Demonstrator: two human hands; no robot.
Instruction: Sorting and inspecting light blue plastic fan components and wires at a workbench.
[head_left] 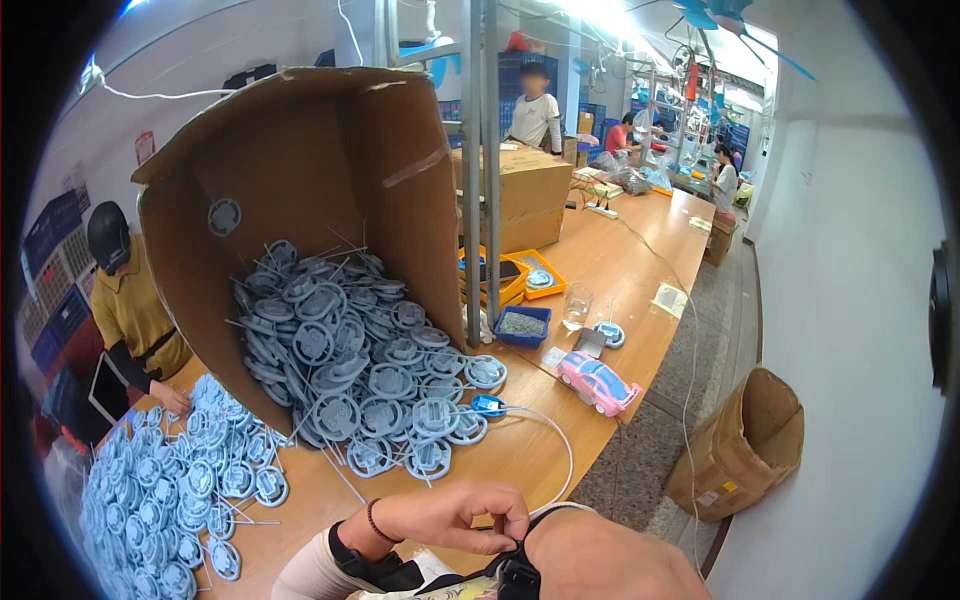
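Low in the picture, my left hand (pixel 478 518) is closed, with thumb and forefinger pinched on a black strap (pixel 518 568) with a buckle close to my body. A dark beaded bracelet rings that wrist. My right hand (pixel 605 560) reaches in beside it, very near the camera; its back shows and its fingers are hidden. Beyond the hands, a big cardboard box (pixel 300 150) lies on its side, spilling grey-blue round plastic parts (pixel 340 350) with thin stems. A white cable (pixel 560 435) runs from a small blue device (pixel 487 405) toward my hands.
A pink toy car (pixel 597 382), a blue tray of small parts (pixel 522 325) and a clear glass (pixel 577 305) stand on the wooden table (pixel 640 250). At left, a person (pixel 140 300) reaches to another pile of blue parts (pixel 170 490). An open carton (pixel 740 445) stands on the floor.
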